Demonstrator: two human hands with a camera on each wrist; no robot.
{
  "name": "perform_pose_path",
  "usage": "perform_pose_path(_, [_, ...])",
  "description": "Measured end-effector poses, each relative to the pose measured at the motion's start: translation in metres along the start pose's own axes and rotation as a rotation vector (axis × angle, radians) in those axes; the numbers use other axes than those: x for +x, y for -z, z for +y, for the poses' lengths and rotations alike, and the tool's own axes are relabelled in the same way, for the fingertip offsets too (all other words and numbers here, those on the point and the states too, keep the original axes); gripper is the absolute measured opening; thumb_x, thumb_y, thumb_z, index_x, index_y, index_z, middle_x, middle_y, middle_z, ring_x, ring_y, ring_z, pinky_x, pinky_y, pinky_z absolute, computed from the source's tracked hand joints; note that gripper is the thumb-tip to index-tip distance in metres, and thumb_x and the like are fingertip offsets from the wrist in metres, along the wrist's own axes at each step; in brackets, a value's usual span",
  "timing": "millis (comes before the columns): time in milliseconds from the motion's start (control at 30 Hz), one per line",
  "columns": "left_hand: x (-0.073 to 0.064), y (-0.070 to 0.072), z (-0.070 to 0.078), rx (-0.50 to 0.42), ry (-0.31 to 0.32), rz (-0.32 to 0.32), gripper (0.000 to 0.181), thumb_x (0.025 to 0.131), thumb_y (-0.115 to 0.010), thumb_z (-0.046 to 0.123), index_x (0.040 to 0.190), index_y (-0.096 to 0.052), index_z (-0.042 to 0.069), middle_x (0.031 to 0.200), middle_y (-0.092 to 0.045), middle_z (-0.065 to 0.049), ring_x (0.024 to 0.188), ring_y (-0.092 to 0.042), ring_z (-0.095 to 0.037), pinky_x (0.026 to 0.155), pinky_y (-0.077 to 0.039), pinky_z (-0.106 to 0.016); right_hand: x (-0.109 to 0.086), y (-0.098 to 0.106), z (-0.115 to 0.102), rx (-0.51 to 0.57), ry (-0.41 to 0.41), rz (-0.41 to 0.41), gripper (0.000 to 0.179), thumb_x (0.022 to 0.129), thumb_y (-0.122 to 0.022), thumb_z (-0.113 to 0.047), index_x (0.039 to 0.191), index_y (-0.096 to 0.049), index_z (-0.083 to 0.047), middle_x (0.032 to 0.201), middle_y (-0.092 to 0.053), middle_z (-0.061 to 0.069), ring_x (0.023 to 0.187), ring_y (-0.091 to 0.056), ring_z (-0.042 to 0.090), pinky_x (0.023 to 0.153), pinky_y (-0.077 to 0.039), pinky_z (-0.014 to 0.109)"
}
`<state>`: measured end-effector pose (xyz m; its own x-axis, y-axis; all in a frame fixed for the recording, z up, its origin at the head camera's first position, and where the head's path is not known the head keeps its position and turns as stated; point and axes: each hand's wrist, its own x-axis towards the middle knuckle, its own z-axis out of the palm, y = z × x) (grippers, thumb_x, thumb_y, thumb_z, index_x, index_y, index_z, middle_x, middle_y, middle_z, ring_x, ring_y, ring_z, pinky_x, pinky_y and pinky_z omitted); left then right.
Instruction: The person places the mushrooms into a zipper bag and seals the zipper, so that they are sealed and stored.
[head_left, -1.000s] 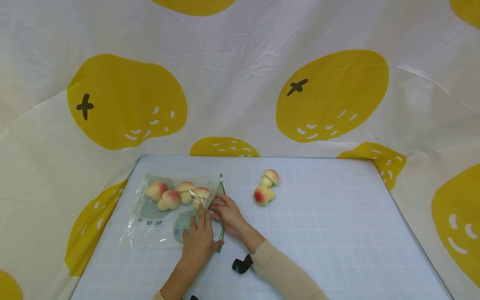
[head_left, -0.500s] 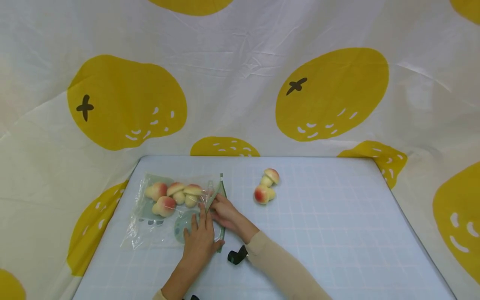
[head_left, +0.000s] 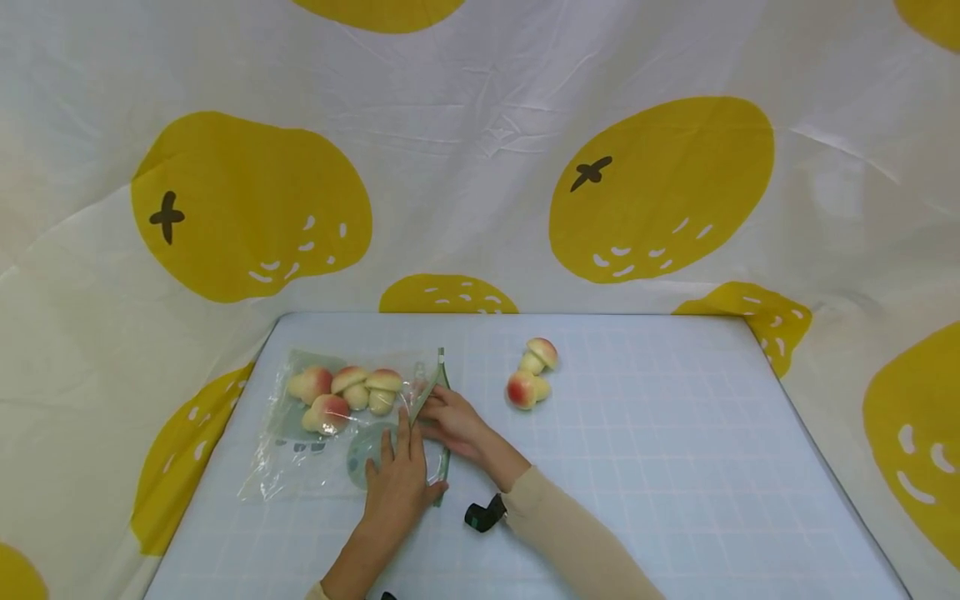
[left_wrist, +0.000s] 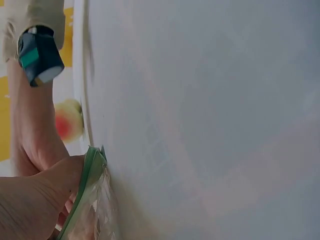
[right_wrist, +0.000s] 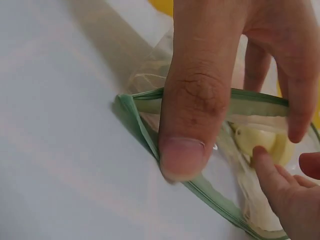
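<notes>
A clear zip bag [head_left: 300,475] with a green zip strip and grey-green print lies on the left of the table. Inside it are several mushrooms [head_left: 327,414] with cream stems and red-tinged caps. My left hand [head_left: 396,483] rests on the mouth end with straight, spread fingers; its thumb [right_wrist: 185,155] presses the lower rim, so the mouth gapes. My right hand [head_left: 461,429] has its fingertips in the mouth, partly hidden by the raised flap. In the right wrist view, the right fingers [right_wrist: 272,180] look extended, near a pale mushroom [right_wrist: 255,140] but apart from it.
Two more mushrooms lie touching on the table, a red-capped one [head_left: 525,389] and another [head_left: 542,354] behind it, right of the bag. A black wrist camera [head_left: 483,512] hangs by the right sleeve. Patterned cloth [head_left: 480,192] rises behind the table's back edge.
Inside the bag, the mushrooms have shifted: the one nearest the mouth slid left, and a lower one moved toward the front. My right hand reached slightly further in, then drew back slightly. My left hand stayed put.
</notes>
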<state>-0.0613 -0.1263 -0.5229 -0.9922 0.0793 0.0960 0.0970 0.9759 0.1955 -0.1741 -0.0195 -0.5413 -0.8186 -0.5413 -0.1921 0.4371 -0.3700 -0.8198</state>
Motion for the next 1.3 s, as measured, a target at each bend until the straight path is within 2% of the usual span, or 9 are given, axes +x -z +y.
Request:
perform_pose_path(233, [0.0, -0.001, 0.0, -0.004, 0.01, -0.006, 0.116, 0.066, -0.092, 0.048, 0.15, -0.034, -0.008, 0.163, -0.016, -0.023, 0.133, -0.038, -0.055, 0.086, -0.04, -0.076, -0.026, 0.008, -0.015, -0.127, 0.031, 0.021, 0.048, 0.099, -0.053, 0.005, 0.146, -0.042, 0.005, 0.135, -0.056, 0.022, 0.122, -0.057, 0.035, 0.096, -0.05, 0.048])
perform_pose_path(367, [0.0, -0.001, 0.0, -0.001, 0.009, 0.0, 0.116, 0.065, -0.092, 0.048, 0.149, -0.035, -0.008, 0.162, -0.017, -0.024, 0.133, -0.038, -0.054, 0.086, -0.041, -0.076, -0.037, 0.014, -0.023, -0.172, 0.058, 0.014, 0.048, 0.1, -0.053, 0.004, 0.146, -0.042, 0.005, 0.138, -0.052, 0.029, 0.127, -0.051, 0.043, 0.096, -0.05, 0.046])
perform_pose_path(567, [0.0, 0.0, 0.001, -0.028, 0.032, -0.036, 0.114, 0.067, -0.092, 0.047, 0.149, -0.034, -0.009, 0.163, -0.015, -0.023, 0.134, -0.036, -0.055, 0.087, -0.039, -0.076, -0.051, 0.019, -0.037, -0.217, 0.11, -0.003, 0.048, 0.1, -0.054, 0.002, 0.146, -0.04, 0.006, 0.142, -0.045, 0.035, 0.13, -0.046, 0.049, 0.096, -0.05, 0.044])
perform_pose_path(733, [0.001, 0.002, 0.002, -0.042, 0.045, -0.059, 0.114, 0.068, -0.091, 0.045, 0.149, -0.033, -0.009, 0.163, -0.014, -0.024, 0.135, -0.034, -0.055, 0.089, -0.037, -0.077, -0.063, 0.023, -0.047, -0.245, 0.151, 0.004, 0.049, 0.099, -0.055, 0.002, 0.146, -0.039, 0.008, 0.141, -0.045, 0.035, 0.131, -0.045, 0.05, 0.098, -0.048, 0.047])
perform_pose_path(900, [0.002, 0.003, 0.003, -0.048, 0.059, -0.084, 0.114, 0.069, -0.091, 0.045, 0.15, -0.032, -0.009, 0.163, -0.013, -0.024, 0.136, -0.032, -0.055, 0.09, -0.036, -0.077, -0.074, 0.027, -0.057, -0.299, 0.186, 0.006, 0.049, 0.099, -0.058, 0.001, 0.145, -0.044, 0.003, 0.141, -0.046, 0.034, 0.13, -0.046, 0.05, 0.097, -0.05, 0.042])
perform_pose_path(1300, [0.002, 0.004, 0.004, -0.05, 0.077, -0.091, 0.113, 0.069, -0.091, 0.044, 0.15, -0.032, -0.008, 0.163, -0.014, -0.023, 0.137, -0.032, -0.054, 0.092, -0.034, -0.077, -0.1, 0.04, -0.086, -0.435, 0.292, 0.049, 0.046, 0.099, -0.062, -0.006, 0.142, -0.048, 0.0, 0.135, -0.056, 0.02, 0.124, -0.054, 0.039, 0.096, -0.05, 0.037])
